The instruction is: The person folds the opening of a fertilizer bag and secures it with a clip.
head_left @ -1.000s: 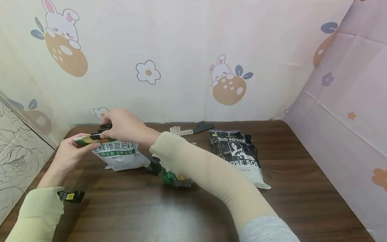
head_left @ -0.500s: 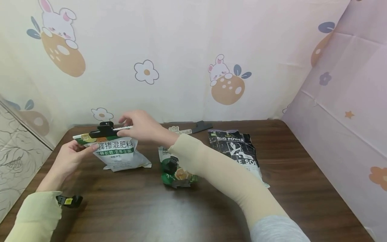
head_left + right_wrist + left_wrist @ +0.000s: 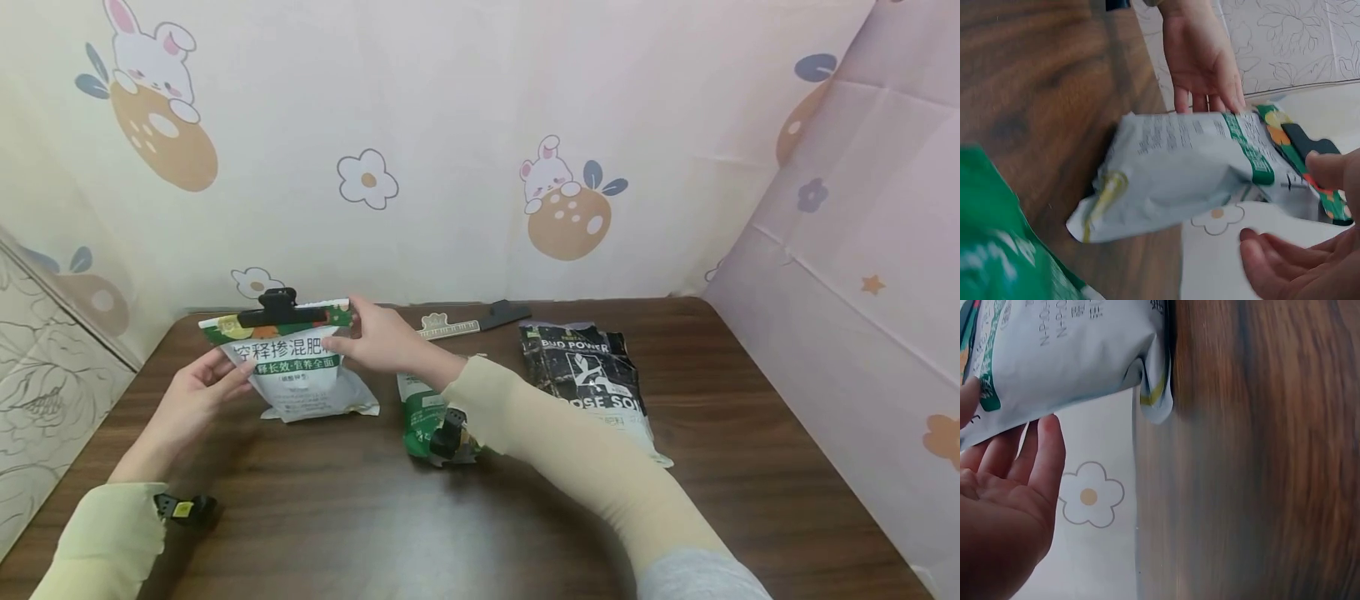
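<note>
One black clip (image 3: 276, 316) tops the controlled-release fertilizer bag (image 3: 298, 388), frame left; our left hand (image 3: 197, 390) pinches it, our right hand's (image 3: 381, 337) hold is unclear; we'd best steady both edges.

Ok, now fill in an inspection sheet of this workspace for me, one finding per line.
Surface: dark wood-grain table, a light reflection near its front.
Job's things: white bag with a black clip across its patterned top band.
Clutter: green bag, partly hidden by the right forearm; black-and-white bag to its right; pale ruler-marked piece and dark strip at the back edge.
Grippers: left hand holds the white bag's left side, thumb in front; right hand is at its right edge, thumb on the front.
Cables: nothing seen.
Surroundings: pale curtain printed with rabbits and flowers behind the table.
</note>
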A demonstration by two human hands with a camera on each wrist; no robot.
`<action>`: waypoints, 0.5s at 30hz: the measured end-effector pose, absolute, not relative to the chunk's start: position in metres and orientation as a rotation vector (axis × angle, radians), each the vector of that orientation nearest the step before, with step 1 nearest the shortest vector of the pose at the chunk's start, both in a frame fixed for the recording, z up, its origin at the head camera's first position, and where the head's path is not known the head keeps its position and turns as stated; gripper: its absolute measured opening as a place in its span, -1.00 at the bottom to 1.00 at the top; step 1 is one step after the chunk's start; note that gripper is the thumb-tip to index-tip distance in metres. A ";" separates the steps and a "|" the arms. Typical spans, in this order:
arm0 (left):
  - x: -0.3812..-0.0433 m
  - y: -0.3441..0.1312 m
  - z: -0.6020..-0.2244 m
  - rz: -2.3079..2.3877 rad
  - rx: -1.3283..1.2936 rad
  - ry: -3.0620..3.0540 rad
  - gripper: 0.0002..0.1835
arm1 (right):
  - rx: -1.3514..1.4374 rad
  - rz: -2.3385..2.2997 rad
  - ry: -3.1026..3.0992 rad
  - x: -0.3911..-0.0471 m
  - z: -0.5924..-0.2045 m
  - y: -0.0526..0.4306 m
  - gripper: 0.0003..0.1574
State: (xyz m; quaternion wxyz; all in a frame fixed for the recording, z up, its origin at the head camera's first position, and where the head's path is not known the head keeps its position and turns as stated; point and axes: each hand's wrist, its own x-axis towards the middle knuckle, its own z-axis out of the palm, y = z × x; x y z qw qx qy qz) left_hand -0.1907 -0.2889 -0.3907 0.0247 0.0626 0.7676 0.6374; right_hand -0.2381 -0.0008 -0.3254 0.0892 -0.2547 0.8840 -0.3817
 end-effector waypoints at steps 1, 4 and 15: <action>-0.190 -0.288 -0.390 1.957 0.182 2.382 -0.45 | -0.748 -1.111 2.632 -0.237 -0.327 -0.001 -0.16; -0.190 -0.285 -0.390 1.918 0.153 2.404 -0.33 | -0.717 -1.049 2.620 -0.234 -0.331 -0.003 -0.33; -0.190 -0.280 -0.390 1.894 0.072 2.377 -0.22 | -0.713 -0.879 2.559 -0.229 -0.345 -0.004 -0.47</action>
